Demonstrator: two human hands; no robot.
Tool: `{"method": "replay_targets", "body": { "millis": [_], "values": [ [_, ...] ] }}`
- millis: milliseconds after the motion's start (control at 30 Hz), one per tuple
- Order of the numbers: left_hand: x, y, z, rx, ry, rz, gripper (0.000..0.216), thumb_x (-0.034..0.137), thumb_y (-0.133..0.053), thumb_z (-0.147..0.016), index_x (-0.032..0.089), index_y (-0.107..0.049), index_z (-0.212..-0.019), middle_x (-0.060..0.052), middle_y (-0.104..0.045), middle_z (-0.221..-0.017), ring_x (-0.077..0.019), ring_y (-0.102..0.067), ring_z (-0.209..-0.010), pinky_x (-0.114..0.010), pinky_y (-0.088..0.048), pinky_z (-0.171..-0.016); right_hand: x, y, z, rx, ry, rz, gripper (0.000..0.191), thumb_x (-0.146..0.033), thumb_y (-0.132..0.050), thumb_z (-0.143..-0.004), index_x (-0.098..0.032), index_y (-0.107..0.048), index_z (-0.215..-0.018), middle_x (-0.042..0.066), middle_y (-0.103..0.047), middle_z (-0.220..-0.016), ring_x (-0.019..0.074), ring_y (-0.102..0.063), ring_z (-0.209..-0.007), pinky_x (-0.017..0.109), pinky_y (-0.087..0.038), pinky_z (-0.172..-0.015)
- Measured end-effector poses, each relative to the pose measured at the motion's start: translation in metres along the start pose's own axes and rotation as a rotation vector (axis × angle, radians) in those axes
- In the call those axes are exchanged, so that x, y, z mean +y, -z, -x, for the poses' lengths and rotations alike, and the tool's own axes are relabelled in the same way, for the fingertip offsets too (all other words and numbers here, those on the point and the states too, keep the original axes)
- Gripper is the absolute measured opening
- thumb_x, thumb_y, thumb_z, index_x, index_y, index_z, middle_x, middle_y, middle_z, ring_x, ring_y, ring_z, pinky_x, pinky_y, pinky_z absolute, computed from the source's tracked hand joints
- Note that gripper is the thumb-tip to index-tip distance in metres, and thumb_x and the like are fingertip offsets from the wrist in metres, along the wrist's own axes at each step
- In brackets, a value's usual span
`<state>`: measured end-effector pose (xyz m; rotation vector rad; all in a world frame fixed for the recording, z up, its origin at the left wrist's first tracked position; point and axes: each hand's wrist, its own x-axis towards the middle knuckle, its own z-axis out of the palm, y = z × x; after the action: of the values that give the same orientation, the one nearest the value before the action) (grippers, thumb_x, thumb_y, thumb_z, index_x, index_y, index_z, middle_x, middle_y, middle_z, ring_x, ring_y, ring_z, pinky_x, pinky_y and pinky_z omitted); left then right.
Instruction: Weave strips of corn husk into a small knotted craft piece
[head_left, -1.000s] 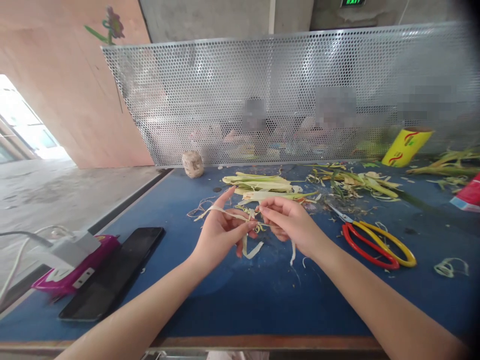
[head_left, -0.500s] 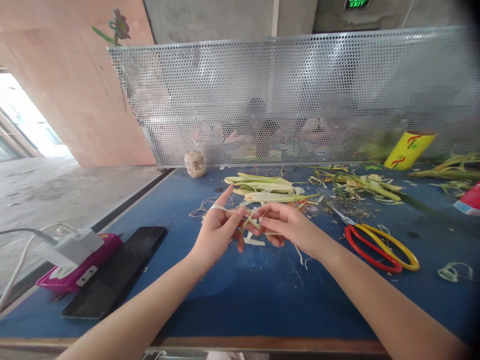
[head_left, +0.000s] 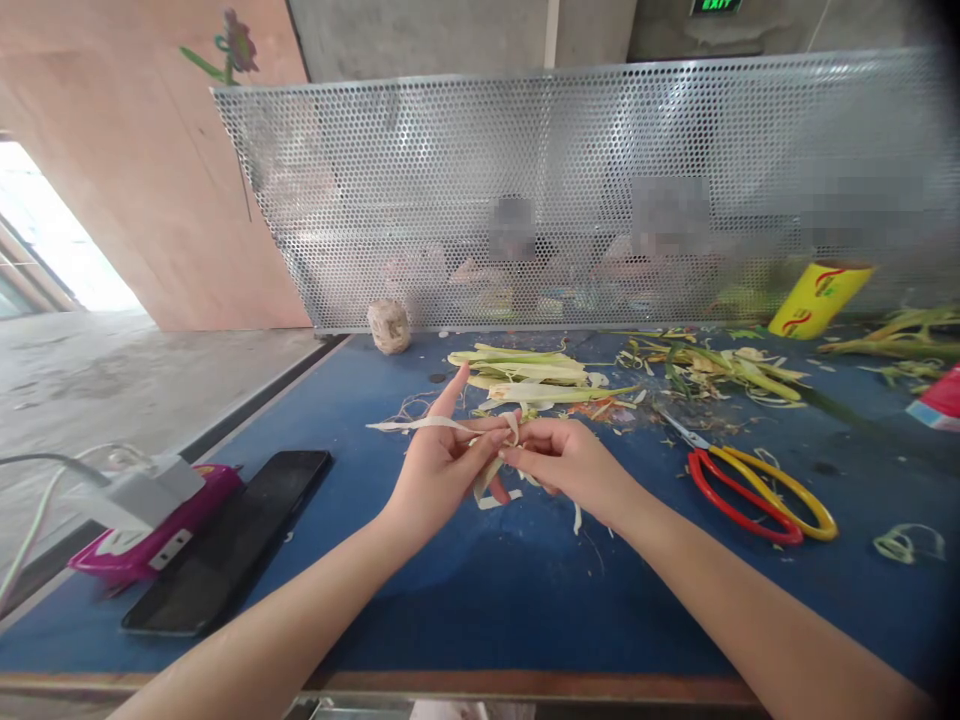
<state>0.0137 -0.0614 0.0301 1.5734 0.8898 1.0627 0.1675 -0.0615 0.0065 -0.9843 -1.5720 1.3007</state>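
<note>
My left hand (head_left: 439, 470) and my right hand (head_left: 570, 455) meet over the middle of the blue table. Between their fingertips they pinch pale, flat plant strips (head_left: 487, 478), which look like husk or leaf. One strip end (head_left: 401, 426) passes over my left hand and sticks out to the left. My left index finger points up and away, while the thumb presses on the strips. The fingers of my right hand are bent against its thumb. Just beyond the hands lies a pile of pale green husk-like leaves (head_left: 540, 370). How the strips cross is partly hidden by the fingers.
Scissors (head_left: 757, 495) with red and yellow handles lie at right, near plant scraps (head_left: 735, 375) and a yellow tube (head_left: 821, 300). At left are a black phone (head_left: 232, 540) and a purple power strip (head_left: 161, 535). A perforated metal screen (head_left: 540, 200) borders the back, with people behind it.
My hands have drawn closer together, the right one moving slightly left. The strip over my left hand now reaches farther left, and a strip loops up between the fingertips.
</note>
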Motion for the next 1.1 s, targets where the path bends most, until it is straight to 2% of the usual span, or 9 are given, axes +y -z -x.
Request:
{"method": "replay_targets", "body": {
  "millis": [67, 100, 233, 367, 500, 600, 700, 967, 1100],
  "values": [
    [-0.002, 0.0, -0.001, 0.0, 0.018, 0.068, 0.085, 0.026, -0.06, -0.076, 0.028, -0.005, -0.14, -0.015, -0.062, -0.109, -0.0101, -0.059, -0.04, -0.017, -0.035, -0.027, -0.003, 0.002, 0.0, 0.032, 0.031, 0.044, 0.017, -0.033, -0.059, -0.076, -0.016, -0.061, -0.078, -0.007, -0.037, -0.047, 0.0044, -0.029, -0.041, 0.018, -0.023, -0.039],
    [-0.002, 0.001, -0.001, -0.006, 0.028, 0.094, 0.089, 0.024, -0.061, -0.074, 0.028, -0.002, -0.14, -0.017, -0.06, -0.114, -0.0113, -0.061, -0.043, -0.017, -0.035, -0.027, -0.004, 0.003, 0.001, 0.048, 0.042, 0.065, 0.017, -0.033, -0.058, -0.076, -0.016, -0.061, -0.079, -0.008, -0.036, -0.047, 0.0045, -0.029, -0.041, 0.018, -0.023, -0.038],
    [-0.004, 0.004, -0.004, -0.073, 0.064, 0.195, 0.1, 0.013, -0.068, -0.066, 0.028, -0.001, -0.139, -0.02, -0.048, -0.127, -0.0161, -0.066, -0.057, -0.017, -0.042, -0.031, -0.007, 0.01, 0.001, 0.066, 0.053, 0.123, 0.02, -0.036, -0.056, -0.078, -0.017, -0.06, -0.079, -0.008, -0.034, -0.046, 0.0047, -0.028, -0.04, 0.019, -0.022, -0.038],
    [-0.004, 0.006, -0.003, -0.112, 0.083, 0.222, 0.101, 0.009, -0.068, -0.064, 0.03, -0.002, -0.138, -0.021, -0.043, -0.131, -0.0177, -0.067, -0.059, -0.017, -0.043, -0.032, -0.006, 0.014, 0.0, 0.045, 0.041, 0.126, 0.02, -0.036, -0.053, -0.08, -0.017, -0.058, -0.077, -0.008, -0.033, -0.046, 0.0046, -0.028, -0.04, 0.019, -0.023, -0.038],
    [-0.002, 0.005, -0.002, -0.106, 0.089, 0.215, 0.101, 0.011, -0.069, -0.065, 0.029, -0.001, -0.139, -0.02, -0.05, -0.125, -0.0176, -0.067, -0.057, -0.016, -0.041, -0.031, -0.007, 0.014, 0.0, 0.041, 0.023, 0.097, 0.02, -0.036, -0.052, -0.081, -0.017, -0.056, -0.076, -0.009, -0.031, -0.047, 0.0044, -0.026, -0.04, 0.018, -0.021, -0.037],
    [0.0, 0.004, -0.002, -0.049, 0.092, 0.188, 0.092, 0.02, -0.065, -0.072, 0.021, -0.002, -0.139, -0.019, -0.062, -0.109, -0.0146, -0.064, -0.048, -0.016, -0.038, -0.028, -0.009, 0.015, 0.001, 0.026, 0.015, 0.12, 0.021, -0.037, -0.053, -0.08, -0.017, -0.057, -0.077, -0.009, -0.03, -0.046, 0.0046, -0.026, -0.04, 0.018, -0.021, -0.037],
    [0.002, 0.005, -0.002, 0.02, 0.085, 0.167, 0.082, 0.025, -0.059, -0.077, 0.017, -0.006, -0.139, -0.016, -0.068, -0.097, -0.0125, -0.062, -0.043, -0.015, -0.037, -0.027, -0.009, 0.014, 0.001, 0.018, 0.009, 0.129, 0.02, -0.037, -0.054, -0.08, -0.017, -0.057, -0.077, -0.009, -0.031, -0.046, 0.0043, -0.027, -0.039, 0.018, -0.021, -0.037],
    [0.004, 0.002, 0.0, 0.143, 0.038, 0.084, 0.074, 0.029, -0.057, -0.078, 0.023, -0.014, -0.139, -0.012, -0.068, -0.098, -0.0091, -0.059, -0.042, -0.014, -0.035, -0.027, -0.003, 0.015, 0.0, 0.058, -0.004, 0.002, 0.027, -0.037, -0.059, -0.076, -0.016, -0.05, -0.06, -0.006, -0.044, -0.05, 0.0026, -0.03, -0.038, 0.018, -0.02, -0.036],
    [0.0, 0.002, -0.001, 0.086, 0.099, 0.161, 0.084, 0.022, -0.063, -0.074, 0.022, -0.009, -0.139, -0.015, -0.066, -0.103, -0.0127, -0.063, -0.048, -0.016, -0.039, -0.029, -0.004, 0.017, -0.001, 0.027, 0.001, -0.117, 0.025, -0.038, -0.053, -0.08, -0.016, -0.056, -0.068, -0.004, -0.049, -0.055, 0.0009, -0.028, -0.034, 0.018, -0.017, -0.035]
  ]
}}
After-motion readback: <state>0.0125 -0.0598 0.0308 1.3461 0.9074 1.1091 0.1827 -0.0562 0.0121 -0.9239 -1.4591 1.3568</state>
